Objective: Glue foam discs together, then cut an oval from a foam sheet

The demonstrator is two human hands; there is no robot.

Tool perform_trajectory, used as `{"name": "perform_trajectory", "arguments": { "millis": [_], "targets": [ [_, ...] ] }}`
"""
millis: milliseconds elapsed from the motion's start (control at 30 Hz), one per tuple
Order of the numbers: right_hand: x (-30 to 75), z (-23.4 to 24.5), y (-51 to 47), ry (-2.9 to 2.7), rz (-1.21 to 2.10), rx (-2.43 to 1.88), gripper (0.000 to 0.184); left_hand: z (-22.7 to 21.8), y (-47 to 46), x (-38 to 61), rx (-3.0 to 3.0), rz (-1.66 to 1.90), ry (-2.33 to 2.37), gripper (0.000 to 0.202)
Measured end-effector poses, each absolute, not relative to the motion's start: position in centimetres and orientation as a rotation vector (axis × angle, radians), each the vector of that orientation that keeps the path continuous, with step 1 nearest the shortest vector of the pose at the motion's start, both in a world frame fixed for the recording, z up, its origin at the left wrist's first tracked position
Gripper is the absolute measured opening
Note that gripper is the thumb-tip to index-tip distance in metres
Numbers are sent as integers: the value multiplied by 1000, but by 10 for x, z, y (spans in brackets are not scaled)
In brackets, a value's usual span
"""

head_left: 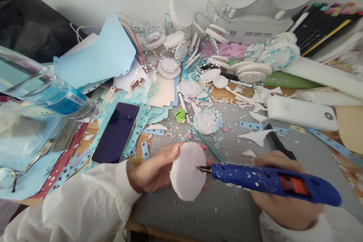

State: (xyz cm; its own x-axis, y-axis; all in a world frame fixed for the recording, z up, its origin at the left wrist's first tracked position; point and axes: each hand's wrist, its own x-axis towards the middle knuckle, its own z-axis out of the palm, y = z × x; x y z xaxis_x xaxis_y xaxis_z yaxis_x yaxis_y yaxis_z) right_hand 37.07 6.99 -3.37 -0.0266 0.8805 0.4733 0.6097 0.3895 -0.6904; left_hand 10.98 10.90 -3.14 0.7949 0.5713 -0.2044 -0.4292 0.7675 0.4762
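Note:
My left hand (154, 170) is closed round a white foam disc (187, 172), held upright above the grey cutting mat (215, 208). My right hand (283, 193) grips a blue glue gun (272, 181) with a red trigger. The gun's metal nozzle touches the face of the disc near its right edge. Both wrists wear white sleeves.
A dark phone (116, 132) lies left of the mat among blue paper strips. A clear plastic bottle (42, 87) lies at far left, with scissors (17, 170) below it. Foam discs, paper scraps and markers (320, 26) crowd the back. A white box (300, 111) and a black-handled knife (279, 145) sit right.

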Motion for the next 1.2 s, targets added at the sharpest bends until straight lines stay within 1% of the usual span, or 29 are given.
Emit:
{"name": "perform_trajectory", "arguments": {
  "millis": [67, 300, 400, 533, 767, 867, 933, 1000, 1067, 1167, 1200],
  "targets": [
    [370, -32, 71, -1786, 317, -1291, 18, -31, 109, 110, 423, 554, 349, 59],
    [372, -34, 70, -1810, 289, -1299, 20, -34, 107, 108, 402, 554, 381, 63],
    [369, -33, 70, -1817, 279, -1313, 17, -34, 107, 107, 394, 558, 389, 64],
    [359, -26, 74, -1781, 178, -1358, 10, -30, 108, 108, 391, 568, 368, 58],
    [358, -24, 75, -1938, -21, -1354, 14, -26, 107, 108, 380, 575, 350, 57],
    [363, -26, 73, -1950, -174, -1489, 26, -28, 105, 108, 386, 561, 323, 58],
    [367, -24, 72, -1849, -305, -1649, 35, -29, 104, 108, 387, 542, 302, 58],
    [374, -19, 71, -1702, -351, -1763, 39, -31, 104, 107, 389, 519, 286, 58],
    [388, -14, 68, -1613, -322, -1779, 36, -32, 104, 107, 389, 504, 276, 59],
    [425, -11, 54, -1615, -299, -1773, 17, -34, 106, 106, 390, 491, 262, 60],
    [440, -13, 47, -1585, -312, -1768, 13, -34, 107, 106, 390, 486, 259, 61]
  ]
}}
